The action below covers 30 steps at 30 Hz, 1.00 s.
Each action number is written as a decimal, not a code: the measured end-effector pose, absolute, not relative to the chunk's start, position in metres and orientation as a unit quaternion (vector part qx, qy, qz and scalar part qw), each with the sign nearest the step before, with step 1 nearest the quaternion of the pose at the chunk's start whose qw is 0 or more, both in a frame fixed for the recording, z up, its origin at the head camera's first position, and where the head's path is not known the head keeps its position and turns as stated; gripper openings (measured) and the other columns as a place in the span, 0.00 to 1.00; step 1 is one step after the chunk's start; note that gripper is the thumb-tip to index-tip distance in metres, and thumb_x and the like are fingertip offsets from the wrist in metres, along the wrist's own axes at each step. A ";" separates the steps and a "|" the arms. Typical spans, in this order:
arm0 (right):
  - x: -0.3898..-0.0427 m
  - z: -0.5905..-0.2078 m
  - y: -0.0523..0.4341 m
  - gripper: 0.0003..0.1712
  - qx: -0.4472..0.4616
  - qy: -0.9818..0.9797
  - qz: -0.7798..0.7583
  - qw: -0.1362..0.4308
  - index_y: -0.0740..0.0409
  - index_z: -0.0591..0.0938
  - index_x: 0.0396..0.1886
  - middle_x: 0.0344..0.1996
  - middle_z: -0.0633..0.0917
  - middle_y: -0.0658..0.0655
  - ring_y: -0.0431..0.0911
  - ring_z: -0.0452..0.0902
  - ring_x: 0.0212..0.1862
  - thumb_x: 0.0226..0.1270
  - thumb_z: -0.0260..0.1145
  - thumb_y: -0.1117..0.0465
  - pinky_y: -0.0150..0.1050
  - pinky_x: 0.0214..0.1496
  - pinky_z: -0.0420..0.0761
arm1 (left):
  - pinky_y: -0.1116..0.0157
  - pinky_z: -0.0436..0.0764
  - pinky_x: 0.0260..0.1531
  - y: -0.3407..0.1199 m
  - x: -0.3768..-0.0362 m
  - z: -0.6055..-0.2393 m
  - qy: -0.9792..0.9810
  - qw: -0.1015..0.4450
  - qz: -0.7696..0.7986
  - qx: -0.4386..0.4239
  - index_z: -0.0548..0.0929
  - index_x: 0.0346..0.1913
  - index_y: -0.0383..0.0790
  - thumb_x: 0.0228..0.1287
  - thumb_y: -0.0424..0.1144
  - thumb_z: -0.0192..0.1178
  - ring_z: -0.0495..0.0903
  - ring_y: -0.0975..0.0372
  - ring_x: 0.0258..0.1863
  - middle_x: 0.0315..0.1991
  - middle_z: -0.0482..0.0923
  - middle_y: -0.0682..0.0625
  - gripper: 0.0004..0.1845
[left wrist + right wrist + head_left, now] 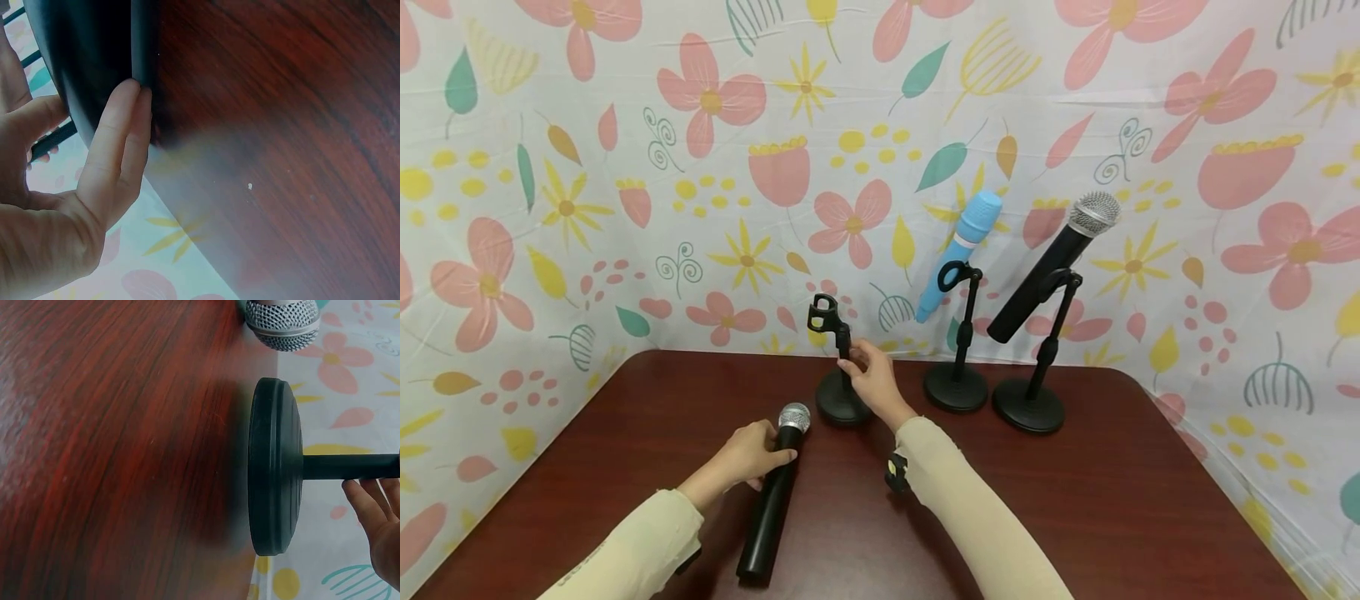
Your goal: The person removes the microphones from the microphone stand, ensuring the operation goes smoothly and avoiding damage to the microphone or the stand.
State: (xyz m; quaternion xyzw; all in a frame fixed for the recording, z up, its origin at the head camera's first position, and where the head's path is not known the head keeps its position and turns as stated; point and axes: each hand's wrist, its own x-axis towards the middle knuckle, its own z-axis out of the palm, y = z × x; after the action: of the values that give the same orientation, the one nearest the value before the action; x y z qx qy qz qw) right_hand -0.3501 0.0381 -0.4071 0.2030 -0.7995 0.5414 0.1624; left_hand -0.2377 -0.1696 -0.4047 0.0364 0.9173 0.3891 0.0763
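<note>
A: The left hand (751,454) curls around the black microphone (771,508) lying on the table (1112,500), at about seven o'clock from the empty stand (838,367).

B: And the right hand (872,379)?

A: Its fingers pinch the empty stand's thin pole. At three o'clock, two more stands hold a blue microphone (958,254) and another black one (1052,267).

B: What could go wrong?

A: I think the microphone could roll off, or a bump could tip the stand into its neighbours.

In front of me, a dark reddish-brown wooden table with rounded corners (1150,500) sits enclosed by a white fabric backdrop printed with pink flowers, yellow blossoms and teal leaves (647,167), evenly lit.
</note>
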 end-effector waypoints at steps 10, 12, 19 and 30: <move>-0.352 -0.409 0.026 0.12 0.211 -0.793 0.550 0.156 0.60 0.80 0.50 0.41 0.85 0.61 0.52 0.81 0.47 0.67 0.64 0.66 0.45 0.50 0.80 | 0.62 0.80 0.14 -0.168 -0.239 -0.407 0.917 0.073 0.391 0.032 0.73 0.47 0.23 0.59 0.36 0.67 0.78 0.57 0.14 0.31 0.80 0.42 0.22; -0.353 -0.410 0.023 0.13 0.207 -0.796 0.549 0.150 0.60 0.80 0.50 0.41 0.85 0.60 0.52 0.81 0.47 0.67 0.64 0.65 0.45 0.49 0.80 | 0.62 0.80 0.14 -0.167 -0.238 -0.406 0.918 0.073 0.390 0.032 0.74 0.47 0.23 0.59 0.37 0.67 0.78 0.57 0.14 0.31 0.81 0.42 0.22; -0.356 -0.413 0.012 0.12 0.194 -0.797 0.551 0.157 0.59 0.81 0.49 0.40 0.85 0.60 0.50 0.81 0.47 0.66 0.65 0.65 0.46 0.50 0.80 | 0.62 0.80 0.14 -0.167 -0.238 -0.409 0.919 0.071 0.387 0.029 0.74 0.45 0.24 0.58 0.37 0.68 0.77 0.58 0.14 0.31 0.80 0.42 0.21; -0.358 -0.414 0.002 0.11 0.187 -0.797 0.552 0.159 0.59 0.81 0.48 0.40 0.86 0.60 0.50 0.82 0.43 0.67 0.64 0.66 0.45 0.46 0.81 | 0.63 0.80 0.13 -0.166 -0.240 -0.408 0.920 0.061 0.385 0.032 0.74 0.44 0.23 0.58 0.38 0.68 0.77 0.58 0.13 0.29 0.79 0.43 0.21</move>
State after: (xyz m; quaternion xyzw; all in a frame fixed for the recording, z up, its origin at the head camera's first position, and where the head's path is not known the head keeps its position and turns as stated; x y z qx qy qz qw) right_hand -0.3585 0.0021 -0.4142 0.1867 -0.7969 0.5522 0.1588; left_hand -0.2401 -0.1664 -0.4078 0.0316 0.9202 0.3852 0.0613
